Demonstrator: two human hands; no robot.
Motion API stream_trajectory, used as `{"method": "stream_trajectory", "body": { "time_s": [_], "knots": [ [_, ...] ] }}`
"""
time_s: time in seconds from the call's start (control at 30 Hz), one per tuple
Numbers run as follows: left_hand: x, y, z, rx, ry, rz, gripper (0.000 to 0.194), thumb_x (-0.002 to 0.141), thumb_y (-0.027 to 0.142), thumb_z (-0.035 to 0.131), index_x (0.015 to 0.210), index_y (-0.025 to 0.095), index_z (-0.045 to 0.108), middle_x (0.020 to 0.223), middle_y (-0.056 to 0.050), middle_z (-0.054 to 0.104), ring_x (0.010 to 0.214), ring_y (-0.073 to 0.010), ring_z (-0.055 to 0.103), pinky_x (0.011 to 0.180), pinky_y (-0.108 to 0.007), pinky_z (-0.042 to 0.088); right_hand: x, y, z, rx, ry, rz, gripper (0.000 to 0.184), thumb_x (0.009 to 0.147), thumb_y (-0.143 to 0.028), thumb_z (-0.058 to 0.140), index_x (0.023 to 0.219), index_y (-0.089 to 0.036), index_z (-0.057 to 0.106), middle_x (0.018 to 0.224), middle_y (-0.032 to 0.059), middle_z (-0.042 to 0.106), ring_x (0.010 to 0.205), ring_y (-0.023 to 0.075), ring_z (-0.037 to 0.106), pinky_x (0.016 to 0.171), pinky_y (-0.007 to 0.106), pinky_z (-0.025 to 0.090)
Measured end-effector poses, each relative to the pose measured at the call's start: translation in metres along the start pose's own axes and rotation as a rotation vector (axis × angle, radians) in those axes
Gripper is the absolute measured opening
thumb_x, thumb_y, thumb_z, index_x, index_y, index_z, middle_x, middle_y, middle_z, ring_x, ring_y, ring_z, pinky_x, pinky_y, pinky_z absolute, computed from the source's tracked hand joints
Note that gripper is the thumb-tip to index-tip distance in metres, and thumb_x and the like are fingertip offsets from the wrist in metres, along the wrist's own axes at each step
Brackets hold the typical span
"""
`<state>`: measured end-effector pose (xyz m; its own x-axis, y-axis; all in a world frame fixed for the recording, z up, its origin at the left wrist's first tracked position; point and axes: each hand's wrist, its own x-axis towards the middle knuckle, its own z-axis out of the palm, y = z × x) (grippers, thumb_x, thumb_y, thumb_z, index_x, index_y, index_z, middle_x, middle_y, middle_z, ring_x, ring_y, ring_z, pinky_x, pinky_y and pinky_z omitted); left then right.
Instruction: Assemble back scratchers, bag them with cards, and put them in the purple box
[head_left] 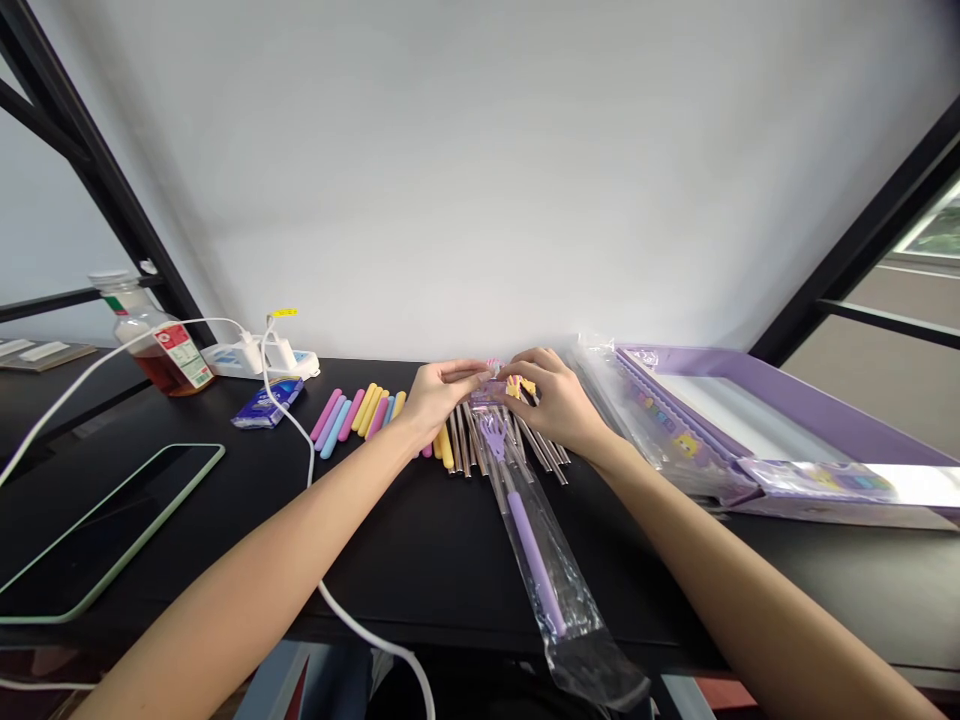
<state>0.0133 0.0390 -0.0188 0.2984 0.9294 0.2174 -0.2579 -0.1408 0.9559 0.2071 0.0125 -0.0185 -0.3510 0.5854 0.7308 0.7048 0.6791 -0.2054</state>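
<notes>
A clear plastic bag (574,575) lies lengthwise towards me on the black desk. Inside it is a purple back scratcher (534,555) with a small hand-shaped head and a long handle. At the bag's far end, my left hand (444,392) and my right hand (551,395) pinch the plastic from either side, fingers closed. A small yellow piece (517,386) shows by my right fingertips; whether I hold it is unclear. Thin metal rods (466,445) lie beneath and around my hands. Beside my left hand is a row of pink, blue and yellow handles (360,412).
On the right stand a purple box (690,365) and flat clear packaging (615,400). To the left are a phone (112,530), a blue tissue pack (270,402), a bottle (161,340) and a power strip (300,362). A white cable (360,630) crosses the desk's front edge.
</notes>
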Motion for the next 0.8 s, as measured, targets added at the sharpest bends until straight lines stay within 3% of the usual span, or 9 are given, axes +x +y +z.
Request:
{"method": "stream_trajectory", "body": {
  "time_s": [0.17,0.33,0.47,0.63,0.7,0.8],
  "knots": [
    [0.0,-0.003,-0.002,0.028,-0.067,-0.002,0.046,0.057,0.033,0.093,0.097,0.014,0.08,0.112,-0.013,0.076,0.113,-0.0308,0.067,0.102,-0.045,0.051,-0.002,0.002,0.001,0.042,-0.013,-0.005,0.023,0.089,-0.018,0.066,0.11,-0.027,0.071,0.111,0.0094,0.06,0.106,0.0261,0.058,0.094,0.044,0.05],
    [0.001,-0.007,-0.002,0.061,-0.017,0.022,0.041,0.067,0.042,0.087,0.095,0.013,0.08,0.107,-0.014,0.076,0.113,-0.0298,0.067,0.107,-0.045,0.047,-0.005,0.003,0.002,0.038,-0.066,0.004,0.028,0.09,-0.017,0.061,0.113,-0.027,0.071,0.119,0.0104,0.057,0.109,0.0265,0.059,0.095,0.046,0.051],
    [0.001,-0.008,-0.004,0.076,-0.017,0.035,0.038,0.064,0.036,0.089,0.094,0.014,0.08,0.106,-0.013,0.077,0.111,-0.0286,0.068,0.106,-0.044,0.048,-0.005,0.003,0.003,0.076,-0.096,0.042,0.024,0.09,-0.018,0.06,0.11,-0.026,0.07,0.118,0.0098,0.06,0.102,0.0242,0.063,0.09,0.042,0.053],
    [0.002,-0.009,-0.005,0.125,-0.016,0.09,0.026,0.066,0.03,0.087,0.085,0.015,0.079,0.101,-0.011,0.078,0.107,-0.0264,0.069,0.106,-0.043,0.049,-0.002,-0.003,0.001,0.306,-0.028,0.234,0.029,0.084,-0.023,0.064,0.113,-0.022,0.06,0.1,0.0054,0.071,0.079,0.0175,0.068,0.073,0.033,0.056],
    [0.003,-0.009,-0.006,0.182,-0.034,0.115,0.022,0.068,0.03,0.084,0.084,0.015,0.079,0.1,-0.01,0.078,0.108,-0.0267,0.069,0.106,-0.043,0.049,0.0,-0.005,-0.001,0.37,-0.002,0.322,0.031,0.081,-0.027,0.068,0.11,-0.021,0.059,0.1,0.0065,0.072,0.079,0.0178,0.069,0.073,0.033,0.057],
    [0.002,-0.006,-0.01,0.249,-0.127,0.082,0.026,0.07,0.028,0.082,0.093,0.017,0.08,0.107,-0.01,0.077,0.114,-0.0281,0.068,0.105,-0.043,0.05,0.001,-0.008,-0.005,0.38,-0.08,0.387,0.03,0.08,-0.037,0.071,0.102,-0.019,0.063,0.101,0.0084,0.073,0.081,0.0192,0.07,0.075,0.034,0.056]
  ]
}}
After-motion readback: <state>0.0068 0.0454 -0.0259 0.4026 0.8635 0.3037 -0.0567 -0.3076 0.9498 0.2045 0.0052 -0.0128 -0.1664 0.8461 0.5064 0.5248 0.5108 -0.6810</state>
